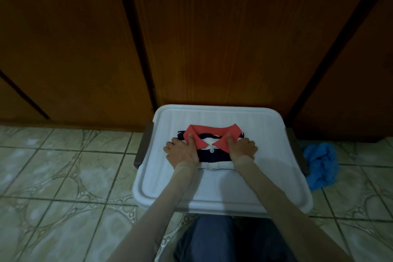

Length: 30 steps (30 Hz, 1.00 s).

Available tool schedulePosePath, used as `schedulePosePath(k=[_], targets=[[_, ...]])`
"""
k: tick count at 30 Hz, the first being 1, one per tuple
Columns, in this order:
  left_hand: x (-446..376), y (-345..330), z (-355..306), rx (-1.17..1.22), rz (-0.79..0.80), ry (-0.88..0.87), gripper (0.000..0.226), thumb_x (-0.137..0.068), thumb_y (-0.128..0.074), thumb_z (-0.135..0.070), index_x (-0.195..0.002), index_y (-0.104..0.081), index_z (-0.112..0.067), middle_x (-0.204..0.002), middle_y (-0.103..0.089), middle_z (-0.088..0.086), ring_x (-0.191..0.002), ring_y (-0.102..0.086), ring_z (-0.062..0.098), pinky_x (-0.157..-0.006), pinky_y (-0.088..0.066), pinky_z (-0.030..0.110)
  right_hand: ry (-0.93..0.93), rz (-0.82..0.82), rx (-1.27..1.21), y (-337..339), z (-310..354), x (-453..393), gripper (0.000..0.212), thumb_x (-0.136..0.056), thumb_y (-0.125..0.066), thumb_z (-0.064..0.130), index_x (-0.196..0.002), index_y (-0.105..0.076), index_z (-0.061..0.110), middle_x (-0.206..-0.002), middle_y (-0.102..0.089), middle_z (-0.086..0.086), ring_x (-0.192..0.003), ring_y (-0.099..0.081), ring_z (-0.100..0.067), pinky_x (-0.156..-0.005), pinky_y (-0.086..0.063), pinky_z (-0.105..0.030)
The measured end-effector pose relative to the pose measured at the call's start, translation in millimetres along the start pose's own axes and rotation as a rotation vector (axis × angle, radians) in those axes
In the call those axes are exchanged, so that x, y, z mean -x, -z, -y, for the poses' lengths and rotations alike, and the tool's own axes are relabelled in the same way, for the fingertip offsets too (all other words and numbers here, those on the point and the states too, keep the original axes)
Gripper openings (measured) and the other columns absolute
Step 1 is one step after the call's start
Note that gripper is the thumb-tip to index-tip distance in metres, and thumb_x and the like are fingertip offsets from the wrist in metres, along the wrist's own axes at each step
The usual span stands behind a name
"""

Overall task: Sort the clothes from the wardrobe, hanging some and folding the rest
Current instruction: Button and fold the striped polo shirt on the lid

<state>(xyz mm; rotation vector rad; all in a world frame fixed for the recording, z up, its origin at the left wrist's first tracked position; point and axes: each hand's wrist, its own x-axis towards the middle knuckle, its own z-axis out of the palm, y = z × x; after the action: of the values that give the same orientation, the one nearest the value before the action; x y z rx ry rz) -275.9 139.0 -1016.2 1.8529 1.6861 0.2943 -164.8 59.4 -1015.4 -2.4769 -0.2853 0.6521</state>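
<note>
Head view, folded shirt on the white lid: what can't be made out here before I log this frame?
- Navy-and-white striped polo shirt with coral collar: its side edges, covered by the left hand and right hand.
- Fingers of both hands: mostly tucked at the shirt's sides, grip unclear.
- White plastic lid: whatever lies beneath it, hidden.
- Crumpled blue cloth: garment type unreadable in dim light.
- Brown wooden wardrobe doors: closed, contents unseen.

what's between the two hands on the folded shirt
In the head view, the left hand and right hand each grip a collar point of the folded shirt. Between them lie its striped front and a white button.
</note>
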Motion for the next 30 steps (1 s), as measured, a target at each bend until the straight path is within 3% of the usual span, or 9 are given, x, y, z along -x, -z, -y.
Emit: schedulePosePath(k=[6,10,13,19,24,30], targets=[[12.7,-2.9,-0.6,0.026,-0.024,-0.148,0.047,-0.099,-0.032,-0.038,-0.136,-0.031,-0.009,-0.133,-0.035,0.022,-0.119,-0.038,0.036,-0.096,-0.038,0.044,0.12,0.046,-0.362,2.5,-5.2,11.1,0.051,-0.098,-0.041,0.032,-0.139,-0.013,0.02,-0.128,-0.051,-0.016,-0.11,-0.055,-0.037,-0.096,-0.044,-0.045],[21.1,-6.7,2.0,-0.198,0.042,-0.09,0.058,-0.099,-0.022,-0.048,-0.149,-0.008,-0.023,-0.141,-0.028,0.022,-0.129,-0.03,0.037,-0.101,-0.033,0.048,0.264,0.047,-0.303,5.8,-14.9,21.8,0.051,-0.1,-0.038,0.03,-0.144,-0.015,0.024,-0.136,-0.044,-0.014,-0.118,-0.05,-0.033,-0.099,-0.044,-0.041],[30.2,-8.5,1.9,-0.245,0.081,-0.066,0.059,-0.099,-0.019,-0.05,-0.15,-0.001,-0.026,-0.144,-0.027,0.024,-0.133,-0.026,0.039,-0.104,-0.029,0.05,0.289,0.017,-0.241,8.0,-23.0,29.6,0.052,-0.1,-0.037,0.031,-0.146,-0.015,0.024,-0.137,-0.042,-0.013,-0.121,-0.047,-0.031,-0.1,-0.042,-0.041],[57.2,-7.2,-5.6,-0.03,0.137,-0.223,0.055,-0.1,-0.025,-0.044,-0.15,-0.007,-0.029,-0.147,-0.015,0.028,-0.119,-0.047,0.042,-0.098,-0.044,0.045,0.34,-0.066,-0.184,25.3,-44.3,47.2,0.047,-0.101,-0.033,0.028,-0.146,-0.017,0.034,-0.137,-0.036,-0.011,-0.127,-0.04,-0.029,-0.107,-0.036,-0.045],[91.5,-7.6,-25.7,0.087,0.153,-0.395,0.049,-0.1,-0.025,-0.038,-0.148,-0.023,-0.027,-0.129,-0.034,0.021,-0.106,-0.052,0.037,-0.094,-0.045,0.042,0.403,-0.204,-0.112,66.5,-67.8,62.0,0.045,-0.102,-0.029,0.023,-0.146,-0.021,0.03,-0.131,-0.039,-0.015,-0.118,-0.047,-0.031,-0.1,-0.041,-0.04],[147.9,-16.0,-79.3,0.123,0.167,-0.587,0.048,-0.1,-0.028,-0.039,-0.146,-0.026,-0.026,-0.129,-0.035,0.016,-0.105,-0.052,0.032,-0.092,-0.048,0.04,0.355,-0.367,-0.168,134.1,-103.8,79.1,0.047,-0.101,-0.032,0.02,-0.147,-0.023,0.026,-0.138,-0.033,-0.017,-0.123,-0.043,-0.031,-0.106,-0.037,-0.037]])
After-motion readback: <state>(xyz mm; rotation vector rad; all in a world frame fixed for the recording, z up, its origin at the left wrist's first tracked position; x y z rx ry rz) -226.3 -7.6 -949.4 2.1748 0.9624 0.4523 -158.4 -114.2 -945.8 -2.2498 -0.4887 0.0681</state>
